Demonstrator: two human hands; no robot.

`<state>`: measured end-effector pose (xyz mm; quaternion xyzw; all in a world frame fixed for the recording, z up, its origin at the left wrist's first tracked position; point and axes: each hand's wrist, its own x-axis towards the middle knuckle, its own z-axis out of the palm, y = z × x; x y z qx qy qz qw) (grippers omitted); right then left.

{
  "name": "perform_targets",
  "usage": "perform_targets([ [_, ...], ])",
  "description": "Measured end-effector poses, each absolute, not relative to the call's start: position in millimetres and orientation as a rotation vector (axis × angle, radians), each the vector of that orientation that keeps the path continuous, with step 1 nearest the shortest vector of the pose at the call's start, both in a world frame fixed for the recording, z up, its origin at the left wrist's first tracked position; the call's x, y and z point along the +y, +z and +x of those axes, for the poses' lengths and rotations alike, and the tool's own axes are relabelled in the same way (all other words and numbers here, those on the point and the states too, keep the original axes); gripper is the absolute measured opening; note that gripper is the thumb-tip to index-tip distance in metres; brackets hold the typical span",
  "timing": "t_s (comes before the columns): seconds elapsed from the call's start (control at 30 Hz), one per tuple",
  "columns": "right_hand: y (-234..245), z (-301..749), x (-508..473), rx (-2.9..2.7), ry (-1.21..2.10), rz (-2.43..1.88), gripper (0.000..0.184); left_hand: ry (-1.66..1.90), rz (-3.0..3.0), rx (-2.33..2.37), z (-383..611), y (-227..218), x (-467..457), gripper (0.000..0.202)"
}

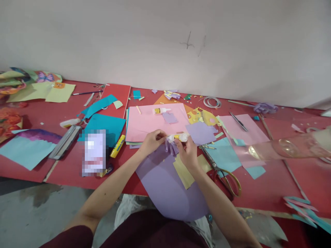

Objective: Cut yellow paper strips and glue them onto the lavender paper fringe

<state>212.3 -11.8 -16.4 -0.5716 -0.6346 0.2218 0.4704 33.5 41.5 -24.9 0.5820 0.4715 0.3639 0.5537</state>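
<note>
My right hand [188,151] is closed around a small white glue bottle [184,137] with a yellow label. The bottle lies nearly level, its nozzle pointing left toward my left hand [154,141]. Pinched in the fingers of my left hand is a fringed strip of purple paper [171,148], its cut ends hanging down. Whether the nozzle touches the strip I cannot tell. Below both hands a large purple sheet [168,186] reaches over the table edge, with a piece of olive-yellow paper [184,172] on it.
Scissors [219,168] lie right of my right hand. Another glue bottle [160,110] rests on pink paper [144,124] behind the hands. To the left are a yellow glue stick [117,146], a blurred-out device [94,153] and teal paper [113,125]. A clear bottle [284,146] juts in from the right.
</note>
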Motion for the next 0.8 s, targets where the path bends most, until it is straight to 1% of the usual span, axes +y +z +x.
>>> perform_targets([
  [0.43,-16.4,213.2,-11.8,-1.621,0.513,-1.388,0.038,0.853,1.384,1.096,32.8,-24.1,40.5,0.007],
  [0.67,-12.7,213.2,-13.7,-1.617,0.522,-1.389,0.031,0.862,1.373,1.082,32.4,-24.9,40.8,0.011],
  [0.8,-14.9,218.9,-15.8,-1.501,0.480,-1.378,0.030,0.867,1.357,1.073,32.0,-26.0,41.4,0.011],
])
